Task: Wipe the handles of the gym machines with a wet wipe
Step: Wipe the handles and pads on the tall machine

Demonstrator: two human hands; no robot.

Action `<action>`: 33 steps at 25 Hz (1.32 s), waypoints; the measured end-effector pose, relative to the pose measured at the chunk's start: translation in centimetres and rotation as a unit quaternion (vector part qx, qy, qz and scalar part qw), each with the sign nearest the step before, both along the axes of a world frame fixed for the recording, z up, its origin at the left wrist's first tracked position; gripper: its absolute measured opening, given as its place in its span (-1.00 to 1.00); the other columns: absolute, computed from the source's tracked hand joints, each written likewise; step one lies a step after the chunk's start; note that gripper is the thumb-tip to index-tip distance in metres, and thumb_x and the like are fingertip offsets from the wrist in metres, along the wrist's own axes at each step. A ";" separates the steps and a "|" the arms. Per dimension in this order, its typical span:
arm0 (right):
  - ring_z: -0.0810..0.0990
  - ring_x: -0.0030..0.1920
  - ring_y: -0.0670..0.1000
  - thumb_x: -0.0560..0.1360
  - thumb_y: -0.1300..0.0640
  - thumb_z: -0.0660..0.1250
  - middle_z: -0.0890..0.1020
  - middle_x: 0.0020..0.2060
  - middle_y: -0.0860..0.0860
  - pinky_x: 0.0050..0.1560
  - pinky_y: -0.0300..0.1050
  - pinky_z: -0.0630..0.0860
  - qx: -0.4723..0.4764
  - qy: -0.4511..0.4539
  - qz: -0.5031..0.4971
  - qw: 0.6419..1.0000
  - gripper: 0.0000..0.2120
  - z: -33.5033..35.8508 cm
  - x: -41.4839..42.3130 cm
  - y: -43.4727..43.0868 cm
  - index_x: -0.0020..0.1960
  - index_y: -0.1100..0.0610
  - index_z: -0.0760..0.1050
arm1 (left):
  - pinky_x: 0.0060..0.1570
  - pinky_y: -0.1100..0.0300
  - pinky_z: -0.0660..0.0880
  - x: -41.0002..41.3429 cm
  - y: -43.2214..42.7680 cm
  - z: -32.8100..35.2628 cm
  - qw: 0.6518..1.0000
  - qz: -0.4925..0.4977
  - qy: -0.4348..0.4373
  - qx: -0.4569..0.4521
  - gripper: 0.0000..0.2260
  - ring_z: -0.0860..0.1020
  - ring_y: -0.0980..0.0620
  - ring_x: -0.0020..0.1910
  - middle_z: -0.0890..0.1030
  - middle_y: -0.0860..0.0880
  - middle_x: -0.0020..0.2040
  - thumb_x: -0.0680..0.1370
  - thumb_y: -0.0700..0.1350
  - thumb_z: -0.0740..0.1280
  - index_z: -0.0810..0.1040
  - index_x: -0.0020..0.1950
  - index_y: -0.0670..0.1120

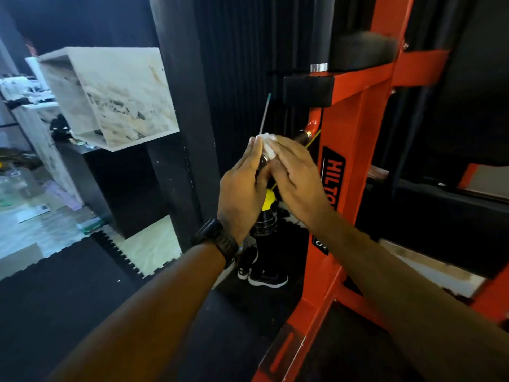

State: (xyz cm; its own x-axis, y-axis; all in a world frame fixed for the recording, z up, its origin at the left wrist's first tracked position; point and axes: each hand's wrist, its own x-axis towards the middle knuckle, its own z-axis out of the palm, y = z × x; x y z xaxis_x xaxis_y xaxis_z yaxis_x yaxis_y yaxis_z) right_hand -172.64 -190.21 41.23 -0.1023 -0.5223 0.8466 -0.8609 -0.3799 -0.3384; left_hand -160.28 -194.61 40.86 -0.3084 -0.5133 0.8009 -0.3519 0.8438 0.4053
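Loosely crumpled white wet wipe (269, 144), between left hand (242, 188), right hand (296, 177)

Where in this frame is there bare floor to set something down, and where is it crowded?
Bare: the black mat at lower left, between its toothed edge along the pale floor and the orange frame. Crowded: by the frame's foot, where the sneakers and a yellow-topped black object sit below the wipe.
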 end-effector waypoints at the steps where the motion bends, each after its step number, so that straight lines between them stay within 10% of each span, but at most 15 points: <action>1: 0.38 0.44 0.04 0.67 0.18 0.12 0.50 0.36 0.12 0.49 -0.11 0.26 0.015 0.020 0.007 1.000 -0.64 0.1 -0.2 0.0 0.40 0.26 0.46 | 0.29 0.62 0.17 -0.1 0.0 -0.1 1.000 -0.004 0.010 0.008 -0.52 0.33 0.12 0.44 0.37 -0.18 0.51 0.64 -0.19 0.31 0.30 0.55 -0.19; 8: 0.40 0.45 0.08 0.60 0.28 0.28 0.50 0.39 0.11 0.35 -0.02 0.46 0.048 0.134 -0.064 0.988 -0.62 1.2 -2.0 -0.7 0.41 0.17 0.46 | 0.17 0.72 0.12 0.0 0.1 -0.4 0.999 -0.018 -0.016 0.039 -0.48 0.04 0.45 0.33 0.22 -0.13 0.59 0.68 -0.18 0.24 0.14 0.61 -0.15; 14: 0.40 0.46 0.12 0.55 0.25 0.14 0.37 0.49 0.14 0.28 0.01 0.50 -0.016 0.150 -0.065 0.986 -0.48 -1.2 -1.7 -0.1 0.51 0.14 0.35 | 0.25 0.66 0.13 0.2 0.8 0.1 0.998 0.018 -0.040 0.052 -0.49 0.31 0.13 0.47 0.28 -0.06 0.58 0.68 -0.11 0.24 0.17 0.62 -0.08; 22: 0.39 0.45 0.12 0.50 0.42 0.35 0.45 0.43 0.15 0.41 -0.18 0.30 -0.035 -0.051 -0.004 0.998 -0.49 -2.7 -0.3 -0.5 0.43 0.22 0.43 | 0.16 0.65 0.24 -0.6 1.6 0.0 0.993 0.107 -0.015 0.038 -0.55 0.35 0.34 0.26 0.50 -0.06 0.43 0.69 -0.05 0.25 0.30 0.56 -0.09; 27: 0.55 0.09 0.01 0.53 0.31 0.38 0.56 0.10 0.07 0.11 -0.27 0.51 -0.074 -0.187 0.024 0.979 -0.69 -0.9 0.6 -0.5 0.27 0.18 0.59 | 0.23 0.55 0.32 -0.9 1.9 -0.1 0.995 0.099 0.004 0.032 -0.58 0.48 0.17 0.30 0.53 -0.08 0.39 0.69 -0.06 0.24 0.35 0.54 -0.12; 33: 0.57 -0.01 -0.09 0.58 0.20 0.35 0.45 -0.03 -0.07 0.03 -0.14 0.61 -0.011 -0.459 0.085 0.884 -0.60 -0.5 2.6 -0.3 0.40 0.02 0.49 | 0.22 0.56 0.28 -0.6 2.2 0.1 0.992 0.114 -0.033 0.036 -0.55 0.47 0.10 0.31 0.51 -0.08 0.42 0.69 -0.01 0.21 0.30 0.56 -0.07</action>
